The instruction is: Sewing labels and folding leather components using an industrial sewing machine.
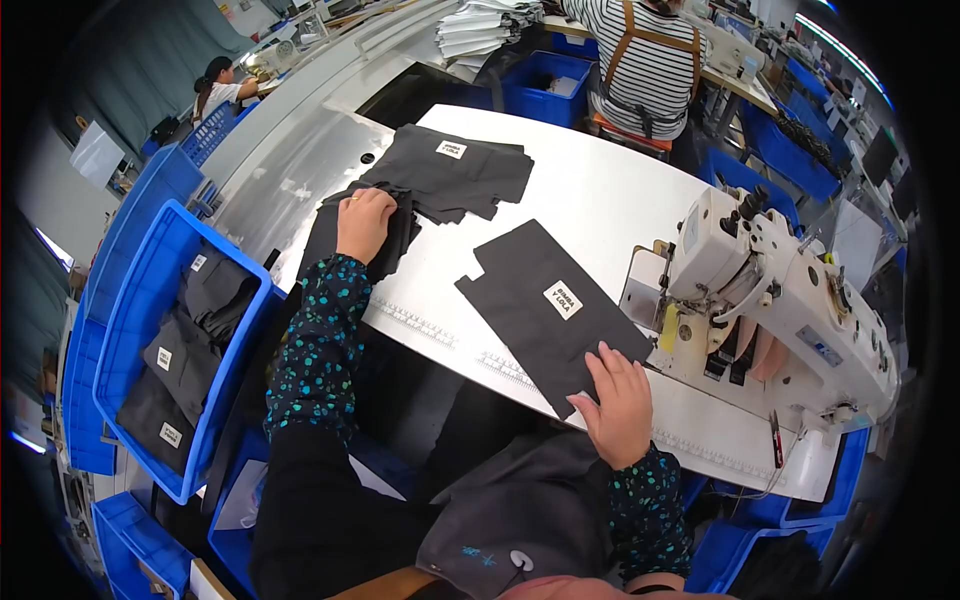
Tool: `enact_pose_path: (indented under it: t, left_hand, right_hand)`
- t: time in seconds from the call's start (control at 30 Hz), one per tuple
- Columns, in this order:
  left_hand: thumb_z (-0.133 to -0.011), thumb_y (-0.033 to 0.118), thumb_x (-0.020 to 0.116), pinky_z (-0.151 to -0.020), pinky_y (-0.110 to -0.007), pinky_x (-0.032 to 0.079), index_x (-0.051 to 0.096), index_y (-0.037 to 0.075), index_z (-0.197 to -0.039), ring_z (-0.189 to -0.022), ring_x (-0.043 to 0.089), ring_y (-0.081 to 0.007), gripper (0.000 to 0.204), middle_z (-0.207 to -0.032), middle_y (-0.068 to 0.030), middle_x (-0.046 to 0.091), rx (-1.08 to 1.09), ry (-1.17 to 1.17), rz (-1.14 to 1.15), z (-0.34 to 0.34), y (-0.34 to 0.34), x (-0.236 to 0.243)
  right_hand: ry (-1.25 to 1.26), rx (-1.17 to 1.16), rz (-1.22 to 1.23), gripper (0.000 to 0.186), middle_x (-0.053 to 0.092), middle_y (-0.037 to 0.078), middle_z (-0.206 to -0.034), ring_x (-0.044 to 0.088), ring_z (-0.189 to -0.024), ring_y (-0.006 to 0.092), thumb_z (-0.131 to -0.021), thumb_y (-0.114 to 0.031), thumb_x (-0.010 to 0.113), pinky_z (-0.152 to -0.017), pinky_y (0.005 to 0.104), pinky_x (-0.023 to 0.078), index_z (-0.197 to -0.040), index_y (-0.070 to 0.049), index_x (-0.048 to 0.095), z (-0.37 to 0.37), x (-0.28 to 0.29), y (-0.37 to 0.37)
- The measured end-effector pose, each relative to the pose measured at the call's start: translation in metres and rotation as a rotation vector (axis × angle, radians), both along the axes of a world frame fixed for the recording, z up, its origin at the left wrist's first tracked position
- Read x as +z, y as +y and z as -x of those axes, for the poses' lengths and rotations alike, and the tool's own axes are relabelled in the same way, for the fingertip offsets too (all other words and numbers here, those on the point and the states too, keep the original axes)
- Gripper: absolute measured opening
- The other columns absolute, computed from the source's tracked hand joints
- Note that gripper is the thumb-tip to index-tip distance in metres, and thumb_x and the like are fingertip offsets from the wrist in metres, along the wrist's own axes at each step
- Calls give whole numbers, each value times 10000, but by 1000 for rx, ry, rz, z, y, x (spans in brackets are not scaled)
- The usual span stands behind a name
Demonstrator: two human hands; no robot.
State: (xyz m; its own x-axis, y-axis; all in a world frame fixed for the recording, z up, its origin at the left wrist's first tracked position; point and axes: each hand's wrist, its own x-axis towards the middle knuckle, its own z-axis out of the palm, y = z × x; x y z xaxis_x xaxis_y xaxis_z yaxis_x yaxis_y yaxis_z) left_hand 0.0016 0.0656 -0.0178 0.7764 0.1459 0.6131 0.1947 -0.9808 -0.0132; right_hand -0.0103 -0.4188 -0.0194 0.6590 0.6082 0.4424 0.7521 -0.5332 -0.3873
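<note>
A flat dark grey fabric panel [510,300] with a notched corner and a white label [562,298] lies on the white sewing table [600,215]. My right hand [618,405] rests on its near right end, fingers stretched out over the cloth. To the left, my left hand [366,225] has its fingers curled onto the bunched top of a pile of dark fabric pieces [403,240]; the fingertips are partly hidden. Just beyond that pile lies a stack of similar dark pieces [485,175], its top one also carrying a white label.
A white sewing machine [800,310] stands at the right, near red-handled snips [776,440]. On the left, a blue bin [262,295] holds labelled dark fabric pieces. Measuring scales run along the table's near edge. A person in a striped top [645,75] sits beyond the table.
</note>
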Motion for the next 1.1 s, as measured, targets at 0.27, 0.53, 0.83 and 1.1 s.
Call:
enact_pose_path:
  t: [0.27, 0.53, 0.83, 1.1]
  left_hand:
    - [-1092, 160, 495, -750, -218, 445, 567, 35, -1040, -762, 535, -90, 154, -850, 7, 560, -505, -176, 1025, 21, 0, 59]
    - [-927, 93, 716, -760, -314, 531, 693, -24, -981, -848, 682, -215, 131, -947, -113, 715, -955, 619, 760, -31, -241, 73]
    - [-861, 128, 771, -765, -386, 511, 720, 29, -936, -803, 623, -307, 134, -882, -121, 673, -950, 424, 461, -67, -322, 9]
    - [-839, 177, 787, -703, -414, 472, 644, 67, -864, -800, 591, -312, 182, -858, -78, 608, -802, 258, 378, -47, -316, -3]
  right_hand:
    - [113, 68, 15, 320, 655, 93, -1336, 552, -1302, 318, -869, -277, 759, -1112, 560, 377, -1093, -51, 722, -13, -7, -32]
    - [8, 32, 48, 326, 621, 70, -1362, 521, -1338, 276, -886, -199, 716, -1123, 519, 377, -1184, -82, 652, -2, -11, -31]
    - [1, 36, 67, 207, 648, 125, -1192, 536, -1285, 327, -790, -132, 713, -1152, 545, 354, -980, -50, 718, 13, -19, -34]
    - [13, 77, -128, 111, 668, 112, -1036, 596, -1119, 308, -858, -150, 686, -1059, 465, 438, -924, -67, 719, 8, -18, -36]
